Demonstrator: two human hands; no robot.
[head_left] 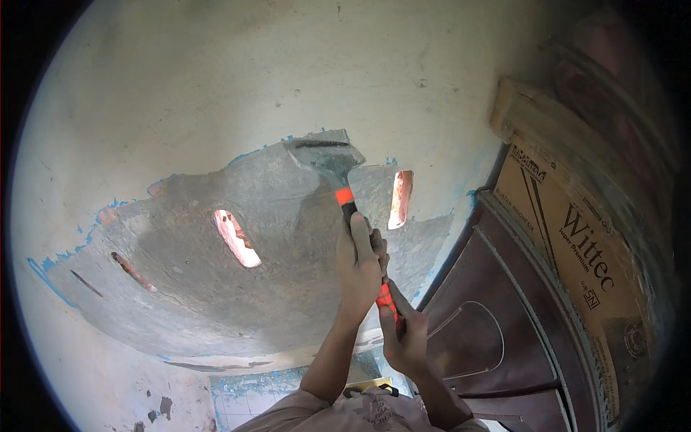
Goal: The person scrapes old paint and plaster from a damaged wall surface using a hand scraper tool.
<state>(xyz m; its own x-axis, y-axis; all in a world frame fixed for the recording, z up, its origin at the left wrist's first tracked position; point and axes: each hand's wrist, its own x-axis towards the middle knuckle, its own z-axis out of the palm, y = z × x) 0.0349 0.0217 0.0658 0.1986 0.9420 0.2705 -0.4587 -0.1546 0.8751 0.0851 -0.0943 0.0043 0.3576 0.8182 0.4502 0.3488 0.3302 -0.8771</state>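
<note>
A long-handled wall scraper [327,162] with a wide, dusty blade and an orange-and-black handle points up at the wall. Its blade lies over the upper border of a bare grey patch [281,216], close to the edge of the pale paint; whether it presses on the surface, I cannot tell. My left hand [360,263] is wrapped round the middle of the handle. Lower down, my right hand [405,342] grips the handle's orange-and-black end.
Slots [237,237] pierce the grey patch, with another slot [400,200] right of the blade. Ragged blue paint edges border the patch. On the right stand a dark brown door [475,309] and a printed cardboard sheet [568,266]. White tiles [248,403] show below.
</note>
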